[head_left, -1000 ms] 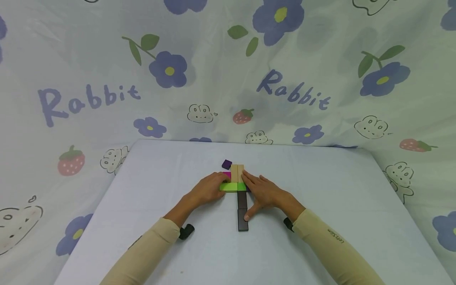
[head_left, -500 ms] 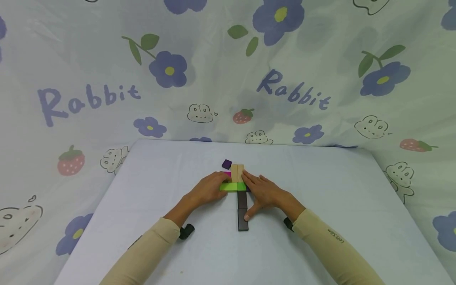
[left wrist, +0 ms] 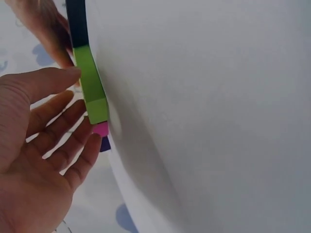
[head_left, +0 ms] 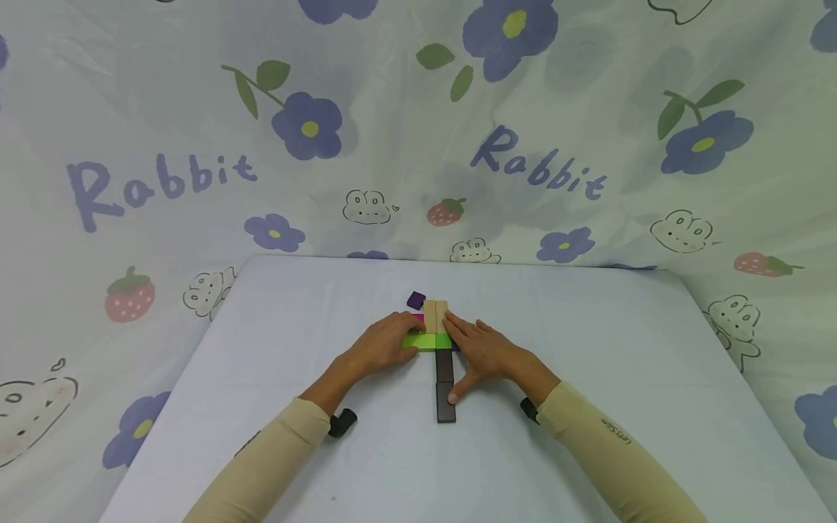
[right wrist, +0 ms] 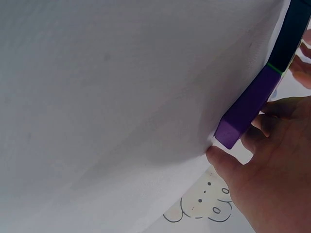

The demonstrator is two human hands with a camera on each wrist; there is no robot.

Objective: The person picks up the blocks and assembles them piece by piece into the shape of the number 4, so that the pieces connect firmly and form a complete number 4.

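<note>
My left hand [head_left: 382, 343] pinches the light green block [head_left: 421, 342], thumb on its near side and fingers on the far side beside a pink block [head_left: 417, 318]. Against the right edge of two pale wooden blocks [head_left: 436, 317] lie the straight fingers of my right hand [head_left: 488, 356]. Its thumb touches the lower of two dark blocks [head_left: 446, 402], which lie end to end. A brighter green block [head_left: 443, 341] sits between the wooden and dark ones. The right hand largely covers a purple block [right wrist: 248, 107] in the head view; its end shows in the right wrist view.
A small dark purple block [head_left: 415, 300] lies turned at an angle behind the pink one. All blocks lie on a white-covered table [head_left: 314, 290]. A patterned curtain [head_left: 405, 131] hangs behind the table's far edge.
My left thumb has edged slightly right along the near side of the light green block. The right hand and the blocks stay practically still.
</note>
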